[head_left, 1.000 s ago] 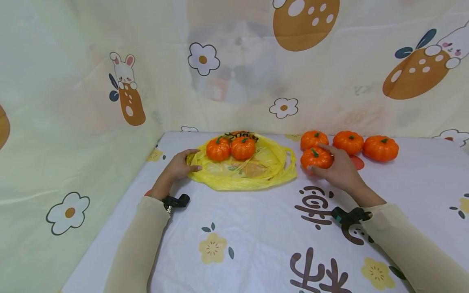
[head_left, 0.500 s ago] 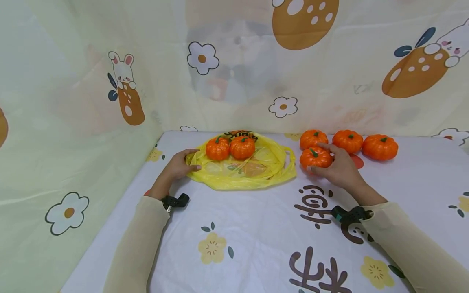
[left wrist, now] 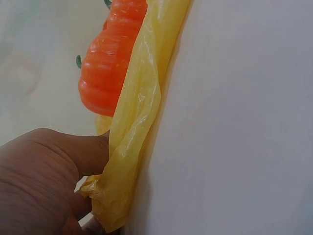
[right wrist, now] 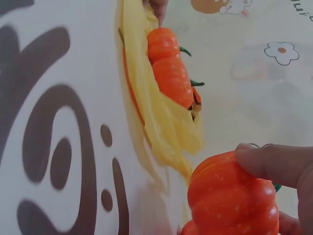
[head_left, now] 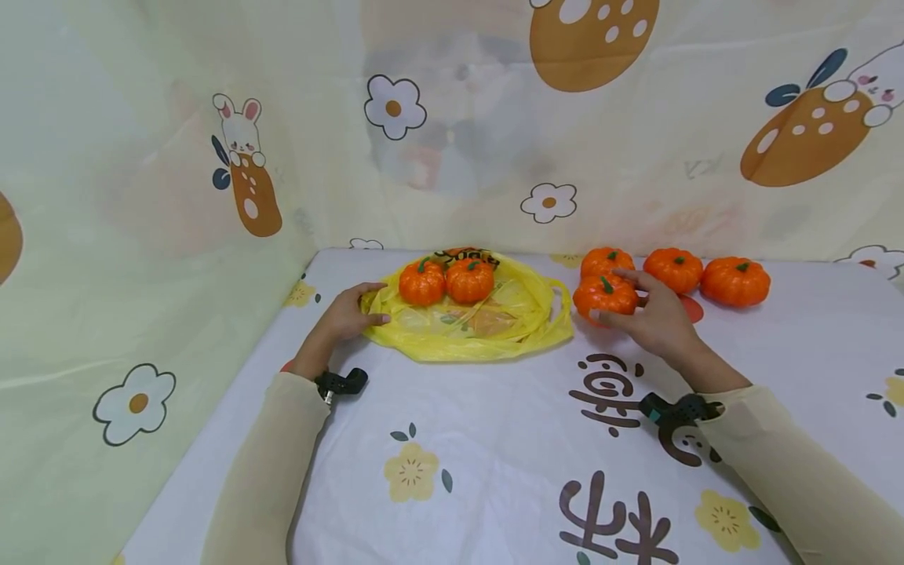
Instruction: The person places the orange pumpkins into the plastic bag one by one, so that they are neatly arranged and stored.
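The white, flower-printed tabletop (head_left: 508, 439) bears a yellow plastic bag (head_left: 480, 349). The left hand (head_left: 346, 314), thumb and fingers parted, grips its left edge; the right hand (head_left: 660, 318), half curled, holds a glossy orange, ribbed pumpkin (head_left: 603, 300) just right of the bag. Two matching pumpkins (head_left: 469, 282) sit inside.

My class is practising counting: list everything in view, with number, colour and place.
Bag: one, yellow, back centre.
Left pumpkins: two, orange, in or on the bag (unclear which).
Held pumpkin: one, orange, just right of the bag.
Right pumpkins: three, orange, table's back edge, right of bag.
Tablecloth: one, printed white, under the bag.
Wall cloth: count unclear, cream, behind and left.
Wrist cameras: two, black, one per wrist.
Sleeves: two, beige, both arms.
Left hand: one, gripping the bag's left end.
Right hand: one, pinching the held pumpkin.
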Available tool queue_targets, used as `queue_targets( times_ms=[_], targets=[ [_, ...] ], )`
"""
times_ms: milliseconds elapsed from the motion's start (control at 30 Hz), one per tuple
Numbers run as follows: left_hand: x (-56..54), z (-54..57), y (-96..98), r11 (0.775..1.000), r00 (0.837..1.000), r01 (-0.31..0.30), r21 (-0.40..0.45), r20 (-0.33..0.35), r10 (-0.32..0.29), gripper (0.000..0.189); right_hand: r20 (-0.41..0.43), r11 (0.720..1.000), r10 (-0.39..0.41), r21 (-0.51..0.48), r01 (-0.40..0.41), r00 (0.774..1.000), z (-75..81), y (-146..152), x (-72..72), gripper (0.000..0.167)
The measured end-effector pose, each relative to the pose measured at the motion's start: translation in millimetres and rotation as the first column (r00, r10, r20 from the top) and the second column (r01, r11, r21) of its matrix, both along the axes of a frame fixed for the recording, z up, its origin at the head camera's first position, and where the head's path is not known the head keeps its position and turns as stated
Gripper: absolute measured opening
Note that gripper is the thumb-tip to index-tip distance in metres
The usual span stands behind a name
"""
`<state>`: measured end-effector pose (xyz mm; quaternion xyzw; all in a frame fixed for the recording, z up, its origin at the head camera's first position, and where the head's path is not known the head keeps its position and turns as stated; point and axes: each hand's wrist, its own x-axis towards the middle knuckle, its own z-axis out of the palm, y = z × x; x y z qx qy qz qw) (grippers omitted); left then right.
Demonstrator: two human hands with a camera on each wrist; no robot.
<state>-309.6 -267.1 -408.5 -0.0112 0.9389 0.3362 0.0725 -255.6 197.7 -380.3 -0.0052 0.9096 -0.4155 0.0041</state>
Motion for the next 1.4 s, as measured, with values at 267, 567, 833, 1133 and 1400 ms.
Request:
queue_targets(
  times_ms=[267, 567, 833, 1133, 1400],
  targets=[
    [1.2, 3.0, -1.8, 1.000, 1.000, -0.020, -0.006, 0.011, 0.020, 0.067, -0.015, 0.996, 0.019, -0.091, -0.020, 1.000, 8.4, -18, -4.6, 0.084],
    [-1.4, 1.0, -3.6, 1.000, 1.000, 0.000, 0.000, -0.005, 0.000, 0.066, -0.010, 0.990, 0.104, -0.097, -0.105, 0.995, 17.3, -51, -19.4, 0.085],
    [-3.0, -1.7, -2.5, 1.000, 1.000, 0.007, 0.013, 0.008, -0.007, 0.066, -0.031, 0.977, 0.175, -0.117, -0.177, 0.984, 16.1, -79, -44.1, 0.080],
    [-2.0, -2.5, 0.1, 1.000, 1.000, -0.001, 0.012, 0.010, 0.000, 0.066, 0.022, 0.982, 0.169, -0.083, -0.167, 0.985, 3.8, -91, -59.5, 0.078],
    [0.3, -0.6, 0.6, 1.000, 1.000, -0.011, 0.017, 0.002, 0.011, 0.065, 0.049, 0.986, 0.153, -0.075, -0.149, 0.987, -4.2, -95, -60.6, 0.079]
  ],
)
